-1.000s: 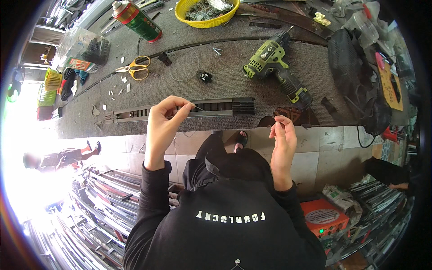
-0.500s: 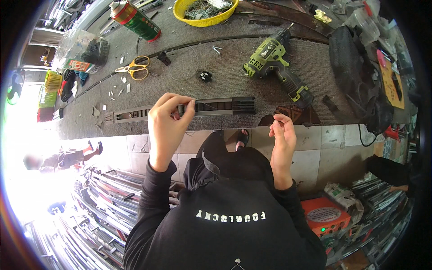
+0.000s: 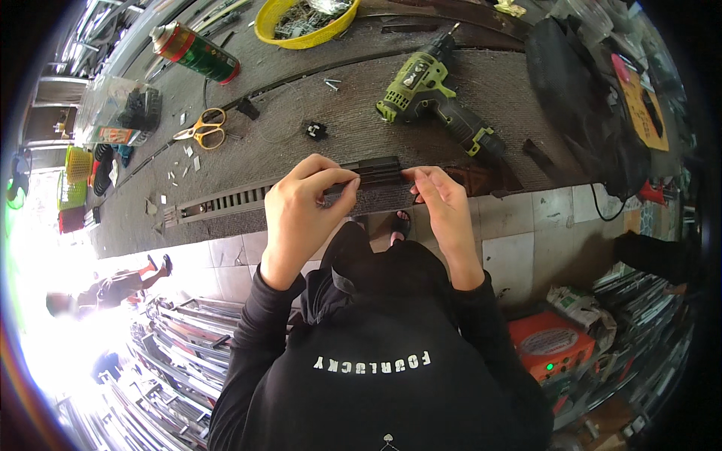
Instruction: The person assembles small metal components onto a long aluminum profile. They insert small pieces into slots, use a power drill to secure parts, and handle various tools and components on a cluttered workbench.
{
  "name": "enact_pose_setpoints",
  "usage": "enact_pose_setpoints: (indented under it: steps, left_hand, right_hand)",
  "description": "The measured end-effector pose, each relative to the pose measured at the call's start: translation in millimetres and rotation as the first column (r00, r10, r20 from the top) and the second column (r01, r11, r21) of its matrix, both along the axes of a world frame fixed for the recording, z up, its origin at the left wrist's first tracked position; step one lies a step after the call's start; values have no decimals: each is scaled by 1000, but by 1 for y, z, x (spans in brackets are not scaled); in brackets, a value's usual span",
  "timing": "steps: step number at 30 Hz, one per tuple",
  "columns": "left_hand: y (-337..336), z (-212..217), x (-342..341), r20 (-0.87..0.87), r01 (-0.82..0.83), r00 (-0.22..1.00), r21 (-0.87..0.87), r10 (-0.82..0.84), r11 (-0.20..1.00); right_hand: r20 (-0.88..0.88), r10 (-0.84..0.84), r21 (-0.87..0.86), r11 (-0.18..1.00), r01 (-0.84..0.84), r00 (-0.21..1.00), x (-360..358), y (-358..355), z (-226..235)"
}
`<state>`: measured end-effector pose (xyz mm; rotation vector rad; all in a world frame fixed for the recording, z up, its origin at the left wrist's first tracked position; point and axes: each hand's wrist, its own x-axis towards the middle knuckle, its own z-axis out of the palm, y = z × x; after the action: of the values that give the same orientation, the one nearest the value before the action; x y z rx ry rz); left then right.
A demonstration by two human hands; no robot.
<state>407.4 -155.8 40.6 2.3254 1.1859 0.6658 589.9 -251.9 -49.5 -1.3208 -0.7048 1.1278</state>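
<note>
A long dark slotted rail (image 3: 233, 200) lies along the near edge of the bench, its black ribbed end block (image 3: 380, 170) to the right. My left hand (image 3: 304, 207) is over the rail, thumb and forefinger pinched just left of the block. What sits in that pinch is too small to make out. At the block's right end is my right hand (image 3: 444, 210), its thumb and forefinger closed together. Whatever they hold, if anything, is hidden. A small black part (image 3: 315, 130) lies beyond the rail, with two screws (image 3: 332, 84) farther off.
A green cordless drill (image 3: 436, 101) lies beyond my right hand. Yellow-handled scissors (image 3: 207, 131), a spray can (image 3: 197, 54) and a yellow basket of small hardware (image 3: 263, 22) are farther left. A black bag (image 3: 575, 98) lies at right. Metal bars (image 3: 173, 361) are stacked at lower left.
My left hand has shifted right along the rail toward the end block. The right hand has moved left and up to the block's end. The whole view has shifted a little.
</note>
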Motion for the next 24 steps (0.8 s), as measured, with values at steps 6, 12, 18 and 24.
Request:
enact_pose_setpoints:
  steps: [6,12,18,24]
  left_hand:
    - [-1,1,1,-6,4,1000,-16,-4,1000]
    - [-1,1,0,2,19,1000,-26,-19,999]
    - [0,1,1,-21,19,1000,-4,-19,1000]
    - [-2,8,-7,-28,-2,1000,65,4,998]
  right_hand:
    - [570,-148,139,987,83,808,7,4,0]
    - [786,-178,276,958,-80,592,9,13,0]
    - [786,-275,400,909,-116,553,10,19,1]
    - [602,-308,336,935,117,737,41,-17,11]
